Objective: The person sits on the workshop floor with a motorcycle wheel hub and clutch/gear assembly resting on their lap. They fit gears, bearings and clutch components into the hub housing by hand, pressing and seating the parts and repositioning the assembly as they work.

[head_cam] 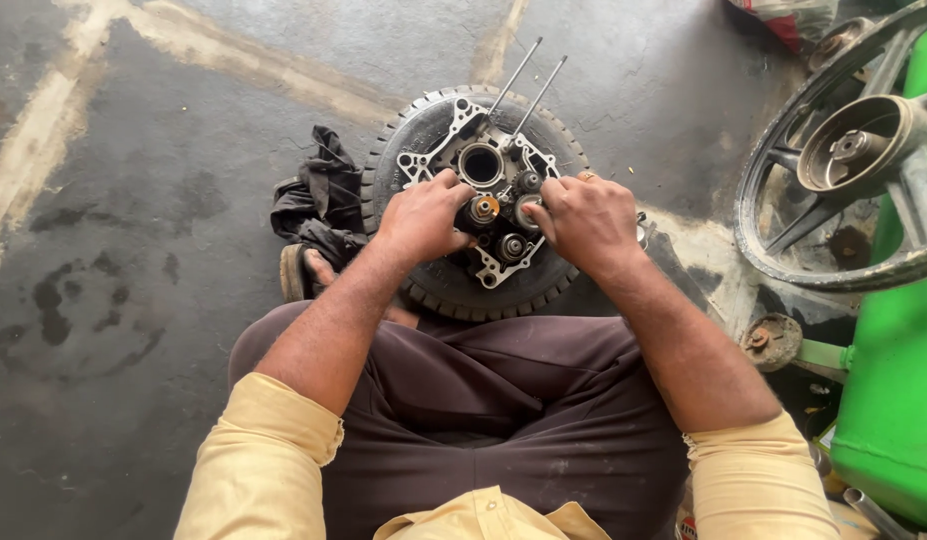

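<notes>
A grey metal engine casing [438,150] with two long studs [528,82] lies on a black tyre [403,130] on the floor in front of me. Several small gears [511,246] sit inside the casing. My left hand [420,217] grips a gear shaft [481,210] with a brass-coloured end. My right hand [584,220], wearing a ring, closes its fingers on a neighbouring gear [528,208] at the casing's middle. Both hands almost touch each other over the gears.
A dark rag [318,195] lies left of the tyre. My sandalled foot [298,272] rests beside it. At right stand a wheel with an alloy hub [858,145] and a green vehicle body [898,380]. The concrete floor [113,300] is oil-stained.
</notes>
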